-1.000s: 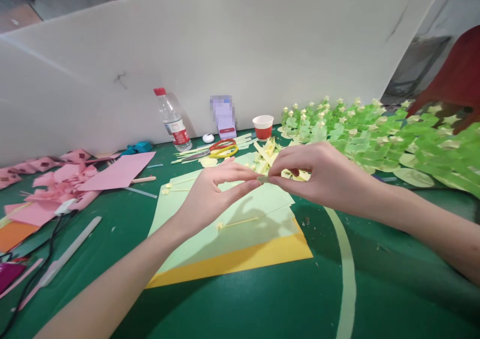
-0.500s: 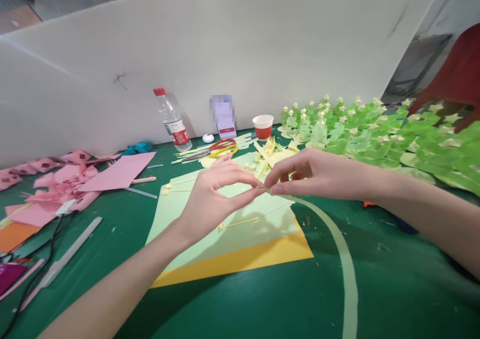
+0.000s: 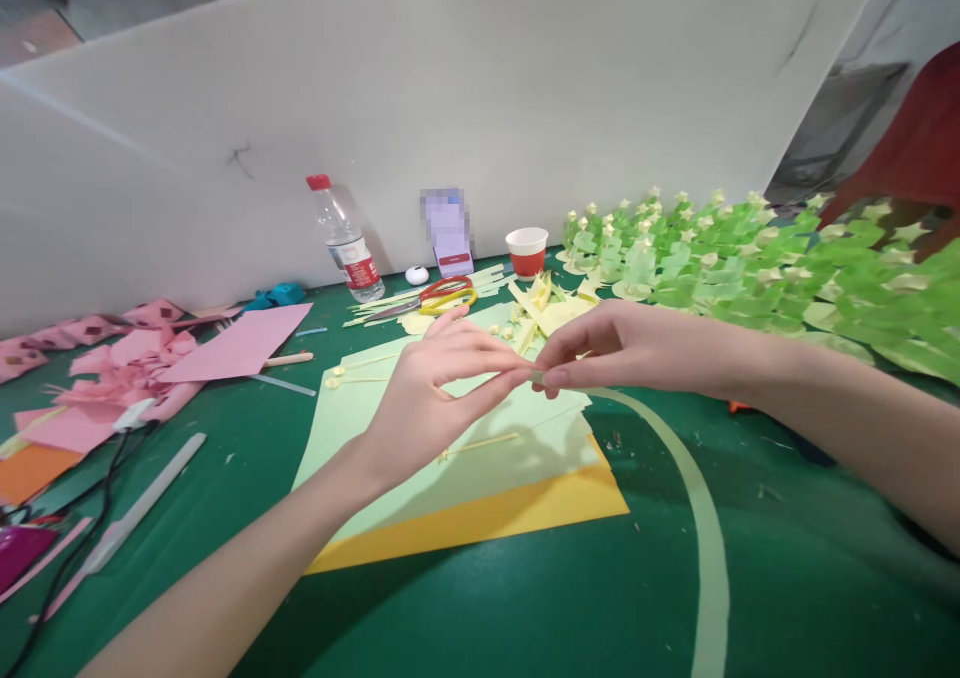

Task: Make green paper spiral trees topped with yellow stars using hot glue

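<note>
Pale-green paper strip (image 3: 712, 578) curves across the table (image 3: 525, 608), its end apparently pinched between the closed thumbs and fingertips of your left hand (image 3: 435, 383) and right hand (image 3: 619, 348), above light-green sheets (image 3: 544, 453). Keep its edges aligned; press lightly.

The left hand (image 3: 442, 383) reaches in from the lower left, its bare forearm (image 3: 247, 568) slanting upward. Its thumb (image 3: 491, 394) and forefinger come together at the tips, and the other fingers fan out behind, slightly raised. The right hand (image 3: 600, 353) enters from the right, palm side down, its bare forearm (image 3: 847, 398) rising toward the wrist (image 3: 739, 358). Its fingers curl, with the thumb set against the forefinger. The 2 hands nearly meet at their pinched fingertips.
</note>
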{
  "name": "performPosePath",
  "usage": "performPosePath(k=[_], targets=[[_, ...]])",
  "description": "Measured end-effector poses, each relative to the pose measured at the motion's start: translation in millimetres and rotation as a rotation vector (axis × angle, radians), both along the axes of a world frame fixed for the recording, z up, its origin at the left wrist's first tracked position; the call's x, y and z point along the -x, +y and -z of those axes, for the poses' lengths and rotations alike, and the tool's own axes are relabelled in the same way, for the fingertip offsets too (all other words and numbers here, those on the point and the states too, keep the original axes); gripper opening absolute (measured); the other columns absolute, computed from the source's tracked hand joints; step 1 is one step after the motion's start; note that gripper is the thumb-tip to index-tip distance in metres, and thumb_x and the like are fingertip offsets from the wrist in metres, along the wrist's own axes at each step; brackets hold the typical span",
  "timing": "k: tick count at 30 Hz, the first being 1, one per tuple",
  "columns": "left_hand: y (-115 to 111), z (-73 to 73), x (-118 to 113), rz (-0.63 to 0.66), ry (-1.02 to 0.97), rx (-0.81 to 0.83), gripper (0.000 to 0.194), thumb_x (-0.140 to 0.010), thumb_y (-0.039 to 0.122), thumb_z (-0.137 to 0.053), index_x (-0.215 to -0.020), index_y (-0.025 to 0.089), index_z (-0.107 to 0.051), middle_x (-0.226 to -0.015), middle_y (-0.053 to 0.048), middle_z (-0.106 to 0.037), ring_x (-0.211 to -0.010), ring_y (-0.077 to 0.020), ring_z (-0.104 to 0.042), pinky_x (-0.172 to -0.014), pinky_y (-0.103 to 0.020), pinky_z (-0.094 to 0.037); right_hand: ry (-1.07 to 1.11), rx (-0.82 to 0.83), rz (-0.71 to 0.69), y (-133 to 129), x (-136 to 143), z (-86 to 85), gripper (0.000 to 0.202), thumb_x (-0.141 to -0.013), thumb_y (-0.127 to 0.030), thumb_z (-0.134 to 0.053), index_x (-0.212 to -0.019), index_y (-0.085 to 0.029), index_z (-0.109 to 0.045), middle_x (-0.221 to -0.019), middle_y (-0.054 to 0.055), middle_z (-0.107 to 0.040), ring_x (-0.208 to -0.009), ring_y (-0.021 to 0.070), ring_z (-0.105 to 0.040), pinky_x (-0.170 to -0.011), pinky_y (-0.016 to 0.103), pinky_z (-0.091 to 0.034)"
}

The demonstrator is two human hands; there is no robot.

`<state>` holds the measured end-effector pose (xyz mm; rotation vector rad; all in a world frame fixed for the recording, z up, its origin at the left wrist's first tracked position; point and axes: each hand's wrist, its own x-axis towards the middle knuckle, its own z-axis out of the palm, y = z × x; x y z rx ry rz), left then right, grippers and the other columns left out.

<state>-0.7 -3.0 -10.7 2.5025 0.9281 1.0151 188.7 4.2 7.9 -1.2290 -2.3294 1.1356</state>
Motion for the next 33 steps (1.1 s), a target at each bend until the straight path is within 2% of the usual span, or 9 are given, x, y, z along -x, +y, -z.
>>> performPosePath(k=[6, 12, 15, 18, 22, 26, 29, 33], targets=[[0, -1.3, 0, 0.008, -0.02, 0.039, 0.005, -0.07, 0.021, -0.063, -0.07, 0.019, -0.068, -0.074, 0.0, -0.07, -0.068, -0.0141, -0.06, -0.088, -0.036, -0.038, 0.028, 0.041, -0.013, 2, -2, -0.9, 0.023, -0.075, -0.04, -0.051, -0.078, -0.022, -0.064, -0.081, 0.0, -0.063, -0.076, 0.0149, -0.053, -0.066, 0.025, -0.037], [-1, -2.3, -1, 0.005, -0.005, 0.097, 0.007, -0.072, 0.023, -0.062, -0.071, 0.02, -0.068, -0.076, 0.002, -0.07, -0.069, -0.0133, -0.061, -0.096, -0.036, -0.033, 0.039, 0.005, 0.04, 5, -2, 2.9, 0.017, -0.071, -0.036, -0.056, -0.067, -0.021, -0.064, -0.063, -0.002, -0.055, -0.06, 0.01, -0.043, -0.053, 0.024, -0.029], [0, -0.1, 0, -0.071, -0.034, 0.159, 0.013, -0.076, 0.027, -0.058, -0.078, 0.02, -0.069, -0.076, 0.002, -0.07, -0.073, -0.0145, -0.062, -0.09, -0.034, -0.039, 0.056, -0.04, 0.071, 4, 1, 4.2, 0.016, -0.069, -0.034, -0.058, -0.064, -0.02, -0.065, -0.055, -0.004, -0.05, -0.051, 0.0073, -0.036, -0.048, 0.024, -0.025], [1, 1.6, 0, -0.115, -0.077, 0.221, 0.016, -0.076, 0.028, -0.057, -0.084, 0.022, -0.069, -0.08, 0.001, -0.07, -0.081, -0.0163, -0.061, -0.076, -0.029, -0.047, 0.075, -0.143, 0.09, 0, 4, 6.6, 0.016, -0.07, -0.033, -0.058, -0.064, -0.02, -0.066, -0.051, -0.004, -0.048, -0.046, 0.0062, -0.031, -0.044, 0.024, -0.022], [1, 0.7, -1, -0.078, -0.099, 0.223, 0.009, -0.073, 0.024, -0.061, -0.072, 0.021, -0.069, -0.078, 0.002, -0.07, -0.076, -0.0143, -0.061, -0.072, -0.025, -0.048, 0.063, -0.319, 0.105, -6, 10, 10.6, 0.017, -0.072, -0.028, -0.054, -0.065, -0.018, -0.065, -0.053, -0.002, -0.053, -0.047, 0.0068, -0.036, -0.044, 0.023, -0.026], [0, 0.0, -2, -0.079, -0.11, 0.161, 0.006, -0.071, 0.018, -0.062, -0.07, 0.02, -0.068, -0.074, 0.001, -0.069, -0.073, -0.0141, -0.059, -0.071, -0.027, -0.046, 0.036, -0.393, 0.126, -8, 13, 10.6, 0.016, -0.072, -0.025, -0.054, -0.067, -0.016, -0.066, -0.058, 0.0, -0.059, -0.051, 0.0081, -0.041, -0.046, 0.023, -0.03], [-1, 1.0, -1, -0.082, -0.139, 0.133, 0.005, -0.07, 0.018, -0.063, -0.069, 0.02, -0.067, -0.071, 0.002, -0.068, -0.072, -0.0143, -0.058, -0.075, -0.03, -0.044, 0.033, -0.325, 0.091, -7, 11, 7.6, 0.017, -0.072, -0.032, -0.055, -0.071, -0.02, -0.067, -0.059, -0.001, -0.058, -0.05, 0.0082, -0.041, -0.045, 0.023, -0.029], [-1, 2.6, 1, -0.091, -0.17, 0.137, 0.004, -0.07, 0.018, -0.063, -0.069, 0.021, -0.064, -0.073, 0.003, -0.066, -0.072, -0.0132, -0.058, -0.081, -0.031, -0.042, 0.043, -0.127, 0.019, -1, 3, 4.0, 0.023, -0.074, -0.04, -0.052, -0.081, -0.025, -0.067, -0.071, -0.001, -0.062, -0.059, 0.0108, -0.05, -0.049, 0.023, -0.033]])
